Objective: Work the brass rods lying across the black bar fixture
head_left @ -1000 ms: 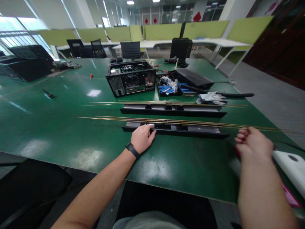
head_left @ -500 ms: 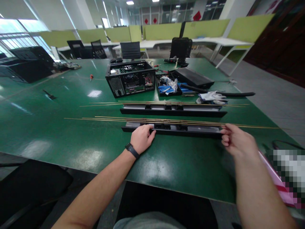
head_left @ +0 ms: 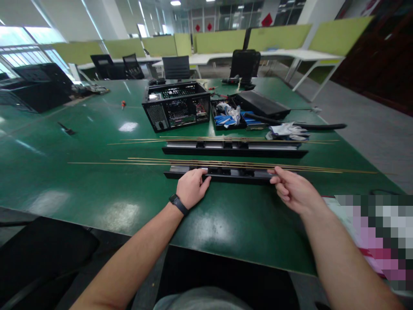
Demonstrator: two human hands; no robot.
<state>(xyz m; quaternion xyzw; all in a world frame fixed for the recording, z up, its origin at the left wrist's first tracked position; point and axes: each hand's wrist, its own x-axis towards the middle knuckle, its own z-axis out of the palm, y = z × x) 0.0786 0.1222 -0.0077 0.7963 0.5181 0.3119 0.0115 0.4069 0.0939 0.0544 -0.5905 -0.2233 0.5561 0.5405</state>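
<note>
A long black rail (head_left: 238,178) with a grey inner face and dark blocks lies across the green table in front of me. Several thin brass-coloured rods (head_left: 148,159) rest along it and stick out past both ends. My left hand (head_left: 192,185), wearing a dark wristwatch, grips the rail left of its middle, fingers over the top and thumb on the near side. Near the rail's right part, my right hand (head_left: 292,189) pinches one thin rod between thumb and fingertips. Behind lies a second, similar black rail (head_left: 235,152), also with rods along it.
An open computer case (head_left: 176,105) stands beyond the rails. Right of it are a tray with blue-white gloves (head_left: 227,115), a flat black box (head_left: 260,105), a black tube (head_left: 322,127) and more gloves (head_left: 287,131). A pixelated pink-white area covers the table's right edge.
My right hand has moved left along the near rail, and one rod has slid left, its left end now farther out. My left hand has stayed in place.
</note>
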